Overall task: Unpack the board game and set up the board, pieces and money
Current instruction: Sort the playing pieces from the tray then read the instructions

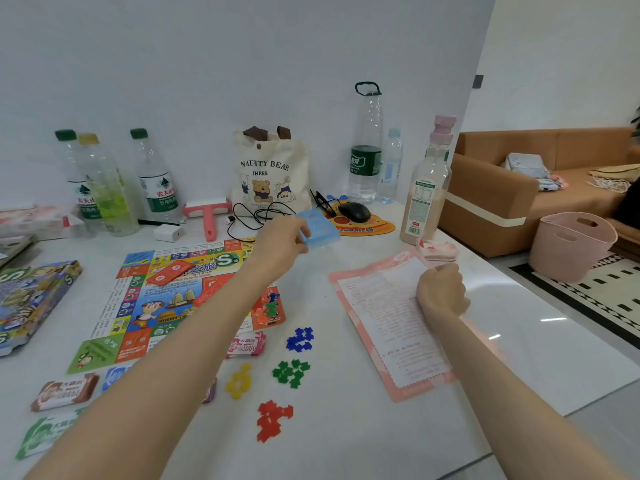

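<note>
Legible markings: the tote bag [273,174] against the wall reads "NAUGHTY BEAR THREE"; the mouse pad [377,226] beside it reads "Domino's"; the bottles [156,181] at the left show "农夫山" on green-and-white labels; the board [162,299] bears a large white "S" on green; the pink money bundle [247,344] shows "1000".

The board lies unfolded and flat on the white table [346,438], left of centre; coloured squares frame a cartoon picture; a red card pack [169,271] lies on it near the far edge; the game box [31,299] lies just to its left.

The left hand [280,244] reaches past the board's far right corner and pinches a light blue pack [320,228] between thumb and fingers (blurred; its print cannot be read). The right hand [440,289] rests on the pink rule sheet [388,327] with fingers curled; whether it grips anything cannot be told.

Count: four piles of small pieces right of the board's near corner, namely blue pieces [300,339], green pieces [291,373], yellow pieces [239,381] and red pieces [273,420]; five money bundles, namely the pink one, a brown bundle [65,389], a blue bundle [116,375], a green bundle [45,431] and a purple bundle [209,391] (largely hidden by the left arm); six bottles in all.
</note>
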Demonstrator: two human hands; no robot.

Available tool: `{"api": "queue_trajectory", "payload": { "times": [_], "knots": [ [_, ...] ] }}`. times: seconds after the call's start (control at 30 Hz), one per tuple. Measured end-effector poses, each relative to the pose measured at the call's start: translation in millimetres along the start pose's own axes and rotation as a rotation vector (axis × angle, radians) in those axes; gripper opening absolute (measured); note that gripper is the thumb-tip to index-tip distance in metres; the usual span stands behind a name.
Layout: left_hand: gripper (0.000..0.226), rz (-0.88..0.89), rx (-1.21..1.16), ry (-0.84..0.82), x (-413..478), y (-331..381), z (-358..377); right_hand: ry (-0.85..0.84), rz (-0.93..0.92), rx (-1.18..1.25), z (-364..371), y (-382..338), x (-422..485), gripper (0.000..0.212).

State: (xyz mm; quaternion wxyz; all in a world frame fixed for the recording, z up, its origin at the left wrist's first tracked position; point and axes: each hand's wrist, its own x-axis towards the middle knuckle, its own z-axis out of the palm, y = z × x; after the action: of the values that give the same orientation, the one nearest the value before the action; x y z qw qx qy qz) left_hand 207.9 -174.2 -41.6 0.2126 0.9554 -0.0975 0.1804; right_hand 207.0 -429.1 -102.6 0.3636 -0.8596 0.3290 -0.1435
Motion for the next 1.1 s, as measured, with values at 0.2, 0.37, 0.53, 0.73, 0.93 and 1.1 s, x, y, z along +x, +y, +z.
{"api": "queue_trajectory", "payload": {
  "times": [0.2,0.37,0.53,0.73,0.93,1.1],
  "knots": [
    [0.02,0.031,-0.05,-0.03,8.2,-3.5,2.9,-0.084,-0.163,-0.088,17.8,-8.0,-11.2,0.032],
    [0.016,0.073,-0.124,-0.059,13.7,-13.2,6.7,-0.098,-0.33,-0.177,27.9,-17.4,-19.1,0.036],
    [0.015,0.14,-0.228,-0.103,19.6,-23.6,6.8,-0.118,-0.596,0.031,31.3,-26.1,-25.7,0.037],
    [0.016,0.193,-0.301,-0.171,22.6,-26.4,1.5,-0.078,-0.903,-0.063,32.0,-43.4,-13.4,0.043],
    [0.02,0.202,-0.33,-0.201,24.3,-31.4,-0.2,0.013,-1.123,-0.158,29.9,-47.3,-5.0,0.013],
    [0.019,0.219,-0.287,-0.175,22.4,-38.9,-1.8,0.051,-1.206,-0.204,27.9,-51.3,-8.3,0.005]
  ]
}}
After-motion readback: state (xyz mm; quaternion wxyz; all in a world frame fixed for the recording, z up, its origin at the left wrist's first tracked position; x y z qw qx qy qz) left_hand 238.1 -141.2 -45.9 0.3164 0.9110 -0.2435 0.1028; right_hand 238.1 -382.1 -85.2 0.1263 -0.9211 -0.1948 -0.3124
